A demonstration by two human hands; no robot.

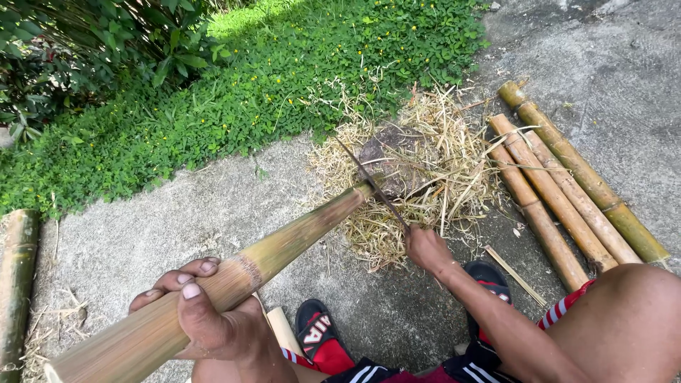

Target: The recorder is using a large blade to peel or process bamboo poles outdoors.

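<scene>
Bamboo first: my left hand [206, 312] wraps tight around the thick near end of a long bamboo pole [269, 255], which slants away with its tip over a stone block [394, 167]. My right hand [425, 248] is clenched on a knife [372, 186] (blade laid against the pole's far tip). Beyond, straw-coloured shavings [425, 163] ring the block; cut bamboo lengths [560, 191] lie right, grass [284, 78] behind.

Harsh overhead daylight washing out the pale grey concrete ground [177, 234], green leafy ground cover [284, 78] glowing, dark shade sitting under upper-left shrubs [50, 64], wide-angle bending at edges, focus staying crisp.
</scene>
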